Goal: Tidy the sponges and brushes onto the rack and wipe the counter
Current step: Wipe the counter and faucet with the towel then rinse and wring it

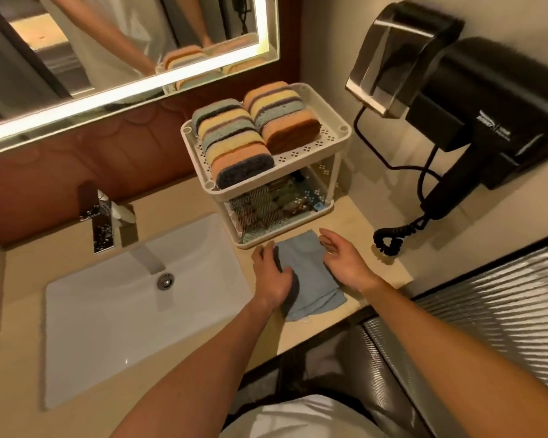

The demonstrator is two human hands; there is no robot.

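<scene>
Folded pale-blue fabric cloth [310, 279] lies on beige stone bench [383, 263], 6 o'clock of white two-tier plastic rack [336, 134]. Left hand [271, 273] on cloth's 9 o'clock edge, grip unclear. Right hand [345, 260] spread at 3 o'clock edge. Likely soft, light, floppy: bunch at middle.

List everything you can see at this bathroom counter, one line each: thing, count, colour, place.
Rack: one, white, two-tier, on counter.
Sponges: two rows, multicoloured, top shelf.
Cloth: one, blue, folded, before rack.
Sink: one, white, left of cloth.
Tap: one, chrome, behind sink.
Mirror: one, lit edge, above tap.
Hair dryer: one, black, mounted at right.
Left hand: rests on cloth's left edge.
Right hand: open, over cloth's right edge.
</scene>
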